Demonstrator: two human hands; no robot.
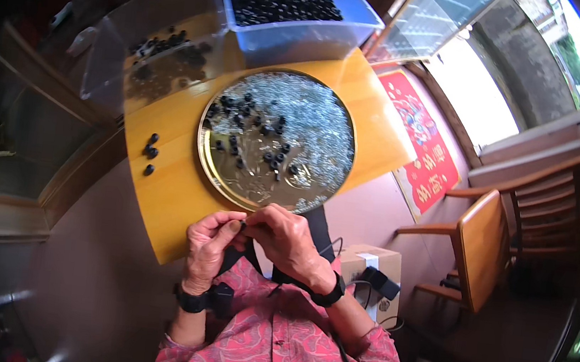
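Observation:
My left hand [205, 248] and my right hand [288, 244] meet at the near edge of a round gold-rimmed tray [202, 160]. Both are closed, their fingertips pinched together around a small black part [242, 225], mostly covered by the fingers. Its exact kind cannot be made out. On the tray, many small clear, shiny pieces [319, 116] spread over the far and right side. Small black cap-like parts [266, 130] lie scattered over the tray's left and middle.
The tray stands on a yellow wooden table [159, 202], with several loose black parts [152, 152] at its left. Behind are a translucent bin [298, 42] full of black parts and a clear bin [207, 25] holding fewer. A wooden chair [482, 249] and cardboard box [389, 264] stand right.

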